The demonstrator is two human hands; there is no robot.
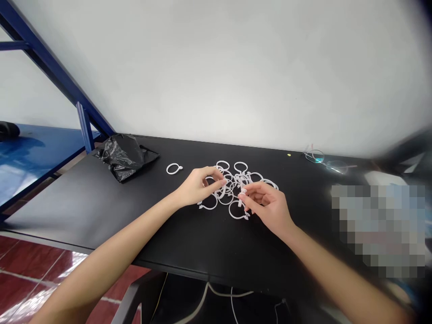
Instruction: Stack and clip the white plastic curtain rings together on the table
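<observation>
A heap of several white plastic rings [236,182] lies in the middle of a black table [84,202]. My left hand [197,185] reaches in from the left, its thumb and fingers pinched on a ring at the heap's left side. My right hand [266,204] is at the heap's right side, fingers curled and pinching a small white part of a ring. One single white ring [173,168] lies apart to the left of the heap.
A crumpled black plastic bag [123,155] sits at the table's back left. Eyeglasses [320,158] lie at the back right. A blue metal frame [60,81] and blue shelf stand left. Cables hang under the table's front edge. A white wall runs behind.
</observation>
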